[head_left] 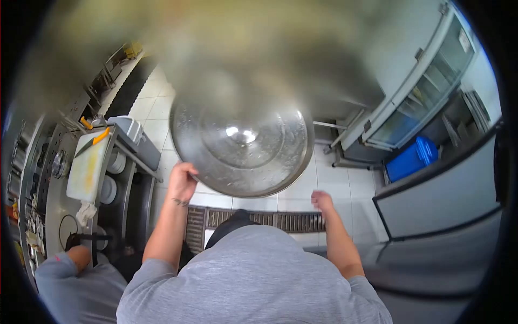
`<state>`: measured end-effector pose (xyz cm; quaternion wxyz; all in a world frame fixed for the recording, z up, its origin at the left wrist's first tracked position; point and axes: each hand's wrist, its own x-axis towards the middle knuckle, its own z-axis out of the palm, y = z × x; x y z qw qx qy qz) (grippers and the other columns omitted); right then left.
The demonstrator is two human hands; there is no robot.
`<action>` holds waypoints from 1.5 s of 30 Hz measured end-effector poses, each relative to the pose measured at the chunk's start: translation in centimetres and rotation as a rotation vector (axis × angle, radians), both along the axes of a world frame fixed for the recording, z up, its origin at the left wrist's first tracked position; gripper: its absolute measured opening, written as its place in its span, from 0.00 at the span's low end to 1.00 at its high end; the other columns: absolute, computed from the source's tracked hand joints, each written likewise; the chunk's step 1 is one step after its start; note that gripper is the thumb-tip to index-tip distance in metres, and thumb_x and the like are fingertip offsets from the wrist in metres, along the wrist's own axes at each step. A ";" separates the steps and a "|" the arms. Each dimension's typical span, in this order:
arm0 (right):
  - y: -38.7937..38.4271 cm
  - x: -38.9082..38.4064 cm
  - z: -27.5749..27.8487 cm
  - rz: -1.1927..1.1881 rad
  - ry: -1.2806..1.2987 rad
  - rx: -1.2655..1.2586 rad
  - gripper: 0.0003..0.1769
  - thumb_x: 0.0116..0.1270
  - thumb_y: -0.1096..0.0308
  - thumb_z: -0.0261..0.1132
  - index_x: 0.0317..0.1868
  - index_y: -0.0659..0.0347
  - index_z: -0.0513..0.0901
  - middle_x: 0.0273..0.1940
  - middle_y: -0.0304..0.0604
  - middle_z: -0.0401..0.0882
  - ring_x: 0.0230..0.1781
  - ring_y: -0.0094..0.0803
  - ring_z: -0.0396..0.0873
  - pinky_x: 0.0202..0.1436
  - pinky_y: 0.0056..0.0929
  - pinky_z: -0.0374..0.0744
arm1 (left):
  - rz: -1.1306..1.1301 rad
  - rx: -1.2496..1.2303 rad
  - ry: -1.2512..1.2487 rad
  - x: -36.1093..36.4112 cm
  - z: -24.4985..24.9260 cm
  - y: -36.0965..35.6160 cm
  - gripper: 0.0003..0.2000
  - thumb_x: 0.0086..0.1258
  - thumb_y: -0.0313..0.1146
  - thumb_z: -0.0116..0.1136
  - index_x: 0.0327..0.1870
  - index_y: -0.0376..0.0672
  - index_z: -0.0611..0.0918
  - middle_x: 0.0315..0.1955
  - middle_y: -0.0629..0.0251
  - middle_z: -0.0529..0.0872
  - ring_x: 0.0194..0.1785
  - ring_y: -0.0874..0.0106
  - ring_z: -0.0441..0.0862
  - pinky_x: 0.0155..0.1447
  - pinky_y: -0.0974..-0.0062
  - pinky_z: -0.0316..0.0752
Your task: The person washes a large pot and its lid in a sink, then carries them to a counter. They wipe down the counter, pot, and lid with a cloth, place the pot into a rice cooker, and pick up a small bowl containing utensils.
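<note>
A large round steel bowl (237, 170), wet and shiny inside, is held out in front of me over the floor. My left hand (182, 182) is closed on its lower left rim, the thumb lying over the edge. Off to the right of the bowl and apart from it is my right hand (322, 200). Its fingers look partly curled and slightly smeared, and I see nothing in them. A blur across the top of the view hides the bowl's far side.
To the left, a counter holds a cutting board (86, 167) with an orange-handled knife (99, 136); plates (108, 189) sit on the shelf below. A co-worker's sleeve (59, 272) is close at lower left. A floor drain grate (243, 218), glass-door fridge (418, 105) and blue bin (407, 162) are nearby.
</note>
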<state>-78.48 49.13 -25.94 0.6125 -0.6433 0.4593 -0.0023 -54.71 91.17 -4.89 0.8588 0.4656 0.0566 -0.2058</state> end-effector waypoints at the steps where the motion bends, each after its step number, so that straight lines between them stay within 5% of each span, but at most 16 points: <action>1: -1.5 5.4 5.1 -0.002 -0.110 0.028 0.16 0.66 0.63 0.58 0.52 0.58 0.76 0.40 0.36 0.80 0.39 0.25 0.77 0.39 0.27 0.74 | 0.034 -0.007 -0.013 2.9 -0.8 -0.4 0.06 0.41 0.21 0.50 0.22 0.38 0.77 0.28 0.62 0.81 0.37 0.66 0.77 0.52 0.67 0.70; 6: -9.4 21.3 9.5 -0.004 -0.457 -0.055 0.19 0.65 0.64 0.59 0.56 0.59 0.74 0.44 0.39 0.80 0.41 0.27 0.78 0.43 0.29 0.75 | 0.037 -0.089 0.029 17.4 -1.3 -7.4 0.10 0.43 0.22 0.49 0.29 0.37 0.77 0.33 0.63 0.81 0.41 0.66 0.78 0.51 0.67 0.73; 10: -14.2 23.2 5.8 0.112 -0.157 0.084 0.20 0.65 0.65 0.59 0.56 0.62 0.75 0.44 0.44 0.81 0.43 0.33 0.80 0.44 0.31 0.77 | 0.040 -0.067 0.091 26.4 0.3 -19.9 0.10 0.44 0.22 0.50 0.31 0.39 0.75 0.33 0.64 0.79 0.40 0.66 0.77 0.50 0.67 0.73; 17: -33.9 25.8 3.8 -0.412 -0.055 -0.019 0.14 0.65 0.66 0.53 0.50 0.57 0.76 0.38 0.40 0.81 0.34 0.33 0.81 0.35 0.31 0.77 | -0.042 -0.099 0.220 42.1 -1.0 -37.1 0.12 0.45 0.22 0.50 0.35 0.38 0.74 0.38 0.63 0.79 0.39 0.68 0.75 0.47 0.71 0.71; 20: -48.5 32.5 4.4 -0.559 -0.312 -0.254 0.14 0.64 0.74 0.56 0.51 0.58 0.75 0.34 0.37 0.77 0.31 0.24 0.77 0.31 0.21 0.73 | -0.073 -0.109 0.233 46.0 -2.3 -43.7 0.16 0.46 0.23 0.50 0.40 0.36 0.75 0.43 0.61 0.79 0.46 0.65 0.77 0.53 0.67 0.72; 22: -56.1 41.3 7.8 -0.513 -0.040 -0.894 0.21 0.60 0.75 0.59 0.56 0.65 0.73 0.44 0.45 0.80 0.42 0.33 0.79 0.48 0.27 0.76 | -0.027 -0.039 0.241 47.9 -3.9 -47.0 0.18 0.45 0.24 0.49 0.42 0.36 0.76 0.44 0.62 0.80 0.50 0.64 0.77 0.57 0.65 0.73; 23: -59.8 46.6 8.8 -0.476 -0.263 -0.857 0.25 0.57 0.74 0.62 0.57 0.68 0.73 0.54 0.55 0.76 0.54 0.45 0.76 0.57 0.36 0.72 | 0.015 0.031 0.252 48.9 -4.7 -48.6 0.18 0.44 0.24 0.50 0.42 0.36 0.77 0.43 0.62 0.81 0.49 0.64 0.77 0.57 0.65 0.73; 24: -62.6 51.9 10.0 -0.339 -0.106 -1.109 0.27 0.54 0.75 0.62 0.57 0.67 0.73 0.56 0.57 0.74 0.57 0.50 0.72 0.62 0.39 0.70 | 0.046 0.032 0.243 49.0 -3.6 -51.5 0.19 0.44 0.24 0.49 0.42 0.35 0.77 0.42 0.62 0.82 0.48 0.64 0.78 0.57 0.65 0.73; 31: -76.8 82.2 6.6 0.491 0.001 -1.605 0.35 0.61 0.70 0.53 0.71 0.56 0.57 0.72 0.50 0.51 0.73 0.42 0.50 0.74 0.46 0.48 | 0.083 0.065 0.300 55.1 -4.4 -65.1 0.18 0.40 0.22 0.48 0.38 0.33 0.78 0.42 0.59 0.83 0.47 0.61 0.79 0.55 0.66 0.73; 35: -82.5 89.1 1.0 0.881 0.316 -1.434 0.34 0.66 0.67 0.48 0.73 0.47 0.53 0.74 0.42 0.48 0.76 0.39 0.42 0.75 0.48 0.41 | 0.059 -0.012 0.325 58.7 -9.1 -69.0 0.20 0.39 0.24 0.46 0.38 0.28 0.79 0.43 0.50 0.83 0.48 0.59 0.80 0.57 0.62 0.74; 38: -84.7 91.8 1.9 0.902 0.268 -0.876 0.25 0.66 0.68 0.47 0.64 0.45 0.71 0.63 0.48 0.70 0.64 0.43 0.68 0.65 0.42 0.67 | 0.027 -0.016 0.387 59.9 -9.5 -72.6 0.16 0.38 0.24 0.46 0.30 0.28 0.80 0.35 0.51 0.84 0.39 0.57 0.80 0.53 0.63 0.76; 39: -83.7 90.3 5.9 0.628 0.026 -0.921 0.20 0.65 0.68 0.50 0.57 0.51 0.77 0.53 0.54 0.77 0.55 0.45 0.76 0.57 0.42 0.73 | -0.015 -0.046 0.408 61.1 -13.3 -71.4 0.15 0.38 0.24 0.46 0.29 0.28 0.80 0.35 0.50 0.83 0.40 0.56 0.80 0.53 0.62 0.75; 41: -81.3 87.4 12.2 0.173 -0.312 -0.825 0.20 0.65 0.67 0.53 0.57 0.53 0.76 0.56 0.58 0.74 0.58 0.46 0.73 0.59 0.41 0.72 | 0.022 0.048 0.413 61.7 -13.1 -74.8 0.13 0.37 0.23 0.46 0.25 0.30 0.79 0.33 0.51 0.83 0.39 0.57 0.80 0.52 0.62 0.76; 43: -78.6 85.8 12.1 0.508 -0.407 -1.153 0.21 0.64 0.63 0.58 0.58 0.54 0.76 0.64 0.58 0.65 0.63 0.51 0.67 0.62 0.43 0.70 | -0.026 -0.008 0.395 62.3 -15.2 -76.6 0.11 0.35 0.22 0.48 0.23 0.33 0.79 0.26 0.56 0.81 0.33 0.59 0.78 0.46 0.66 0.75; 44: -78.0 85.7 12.6 0.627 -0.149 -1.202 0.29 0.64 0.52 0.60 0.63 0.55 0.71 0.71 0.57 0.51 0.70 0.52 0.55 0.69 0.51 0.59 | -0.057 0.007 0.381 62.4 -15.9 -77.5 0.11 0.34 0.22 0.48 0.22 0.33 0.78 0.25 0.56 0.81 0.32 0.60 0.78 0.46 0.67 0.75; 45: -78.1 86.4 11.5 0.634 -0.147 -1.201 0.29 0.64 0.52 0.60 0.63 0.55 0.71 0.71 0.57 0.51 0.70 0.52 0.55 0.69 0.51 0.59 | -0.085 0.018 0.369 62.5 -15.8 -79.2 0.10 0.34 0.22 0.48 0.22 0.34 0.78 0.24 0.57 0.81 0.32 0.61 0.78 0.45 0.68 0.75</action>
